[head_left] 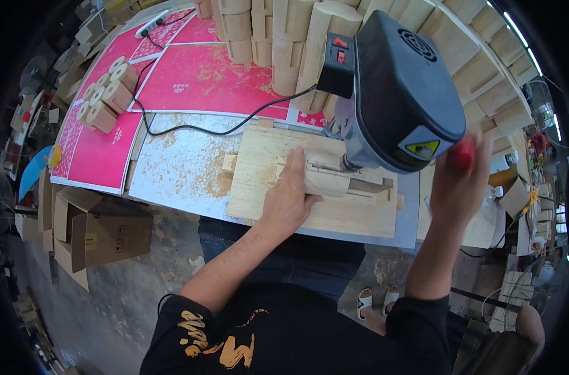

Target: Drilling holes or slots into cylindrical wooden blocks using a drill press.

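Observation:
A black bench drill press [403,94] stands over a pale wooden jig board [259,206]. In the jig lies a rounded wooden block [327,182], directly below the drill's chuck [352,164]. My left hand [288,197] grips the block's left end, fingers stretched along the far side and thumb at the near side. At the right of the drill head, my right hand [462,175] is closed round a red knob [463,153]; motion blurs this hand somewhat. The drill's tip is hidden, so I cannot tell whether it is inside the wood.
Stacked wooden blocks [294,50] rise behind the drill. Several hollow wooden pieces [117,95] stand on pink sheets [203,75] at the left. A black cable [219,132] crosses the sawdust-strewn table [166,162]. An open cardboard box [119,234] sits on the floor.

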Demonstrator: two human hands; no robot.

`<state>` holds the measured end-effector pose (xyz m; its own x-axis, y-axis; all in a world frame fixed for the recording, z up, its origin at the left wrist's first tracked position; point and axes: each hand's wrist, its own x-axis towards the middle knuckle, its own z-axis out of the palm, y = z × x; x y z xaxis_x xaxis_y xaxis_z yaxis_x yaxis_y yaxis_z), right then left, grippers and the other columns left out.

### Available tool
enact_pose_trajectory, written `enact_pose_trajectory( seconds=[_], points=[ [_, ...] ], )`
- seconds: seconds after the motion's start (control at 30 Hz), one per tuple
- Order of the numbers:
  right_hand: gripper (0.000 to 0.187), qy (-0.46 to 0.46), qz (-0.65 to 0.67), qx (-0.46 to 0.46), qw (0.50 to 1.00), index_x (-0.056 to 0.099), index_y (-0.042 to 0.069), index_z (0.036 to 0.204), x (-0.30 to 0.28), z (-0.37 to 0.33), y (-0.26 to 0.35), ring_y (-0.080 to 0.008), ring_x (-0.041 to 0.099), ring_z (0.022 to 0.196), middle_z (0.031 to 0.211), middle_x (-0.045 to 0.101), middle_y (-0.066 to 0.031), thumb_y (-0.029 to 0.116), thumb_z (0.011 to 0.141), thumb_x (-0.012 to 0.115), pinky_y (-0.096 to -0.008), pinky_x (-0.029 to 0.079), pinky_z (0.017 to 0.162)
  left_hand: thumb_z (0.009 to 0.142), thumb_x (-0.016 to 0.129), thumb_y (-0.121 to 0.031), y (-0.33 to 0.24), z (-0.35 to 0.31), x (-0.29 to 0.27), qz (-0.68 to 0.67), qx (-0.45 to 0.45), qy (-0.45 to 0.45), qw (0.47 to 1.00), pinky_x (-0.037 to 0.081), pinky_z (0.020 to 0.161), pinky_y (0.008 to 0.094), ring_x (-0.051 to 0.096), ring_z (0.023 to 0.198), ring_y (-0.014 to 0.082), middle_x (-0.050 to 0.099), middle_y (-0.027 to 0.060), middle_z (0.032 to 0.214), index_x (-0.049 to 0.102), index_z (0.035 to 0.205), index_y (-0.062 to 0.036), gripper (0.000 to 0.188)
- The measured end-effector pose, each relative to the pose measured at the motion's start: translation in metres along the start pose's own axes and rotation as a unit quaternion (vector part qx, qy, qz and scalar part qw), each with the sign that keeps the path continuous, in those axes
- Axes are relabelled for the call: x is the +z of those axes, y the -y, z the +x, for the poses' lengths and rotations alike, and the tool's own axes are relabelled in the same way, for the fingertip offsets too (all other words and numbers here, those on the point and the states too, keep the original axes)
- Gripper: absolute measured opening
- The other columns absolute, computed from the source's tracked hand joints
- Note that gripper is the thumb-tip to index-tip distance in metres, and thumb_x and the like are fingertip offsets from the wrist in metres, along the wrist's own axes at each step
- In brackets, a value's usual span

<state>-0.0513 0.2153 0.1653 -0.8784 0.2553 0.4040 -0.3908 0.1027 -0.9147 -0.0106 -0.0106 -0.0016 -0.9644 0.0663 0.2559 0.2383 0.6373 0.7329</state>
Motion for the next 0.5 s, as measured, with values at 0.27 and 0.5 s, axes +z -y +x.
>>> enact_pose_trajectory(
  seconds=[0.27, 0.5],
  points=[
    [0.006, 0.086, -0.319, -0.421, 0.845, 0.064, 0.002, 0.083, -0.027, -0.072, -0.096, -0.0334, 0.056, 0.089, 0.102, 0.072, -0.0137, 0.008, 0.085, 0.066, -0.0413, 0.046, 0.080, 0.071, 0.086, -0.014, -0.006, 0.000, 0.005, 0.008, 0.051, -0.017, 0.999, 0.049, 0.098, 0.0435, 0.051, 0.129, 0.0438, 0.041, 0.0301, 0.147, 0.016, 0.152, 0.0059, 0.109],
    [0.028, 0.013, -0.140, -0.236, 0.962, 0.056, 0.000, 0.108, 0.013, 0.012, -0.005, -0.0134, 0.051, 0.075, 0.095, 0.060, -0.0082, 0.024, 0.106, 0.041, -0.0263, 0.042, 0.068, 0.070, 0.086, -0.013, -0.018, 0.002, 0.023, 0.006, 0.036, -0.032, 0.999, 0.050, 0.095, 0.0443, 0.052, 0.125, 0.0456, 0.038, 0.0326, 0.148, 0.011, 0.153, 0.0071, 0.114]
  ],
)
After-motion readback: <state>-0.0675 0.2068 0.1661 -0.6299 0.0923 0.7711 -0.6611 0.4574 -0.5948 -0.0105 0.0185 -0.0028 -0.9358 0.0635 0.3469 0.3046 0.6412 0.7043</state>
